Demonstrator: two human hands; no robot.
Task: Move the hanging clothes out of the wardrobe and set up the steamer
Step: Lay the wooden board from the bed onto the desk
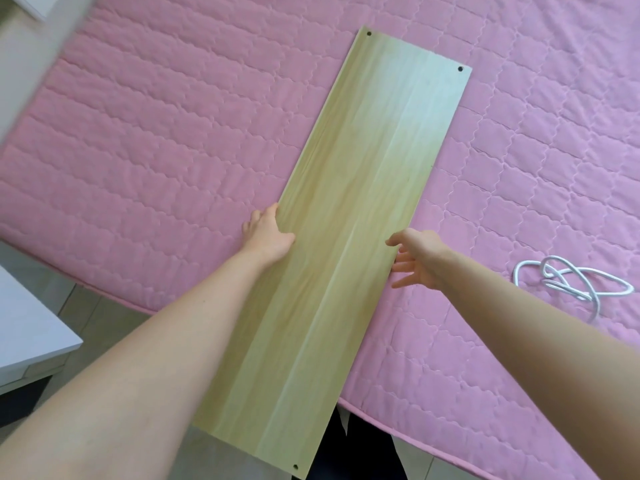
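A long light wooden board (pixel 349 216) with small holes at its corners lies lengthwise on a pink quilted bed (pixel 156 140), its near end sticking out past the bed's edge. My left hand (pixel 266 232) grips the board's left edge, thumb on top and fingers under it. My right hand (pixel 414 259) hovers at the board's right edge with fingers spread and relaxed, holding nothing. No clothes, wardrobe or steamer show in this view.
A white coiled cable (pixel 568 282) lies on the bed to the right. A white low table (pixel 31 330) stands at the lower left beside the bed. Tiled floor (pixel 86 306) shows below the bed's edge. A blurred pale edge (pixel 31 64) crosses the top left.
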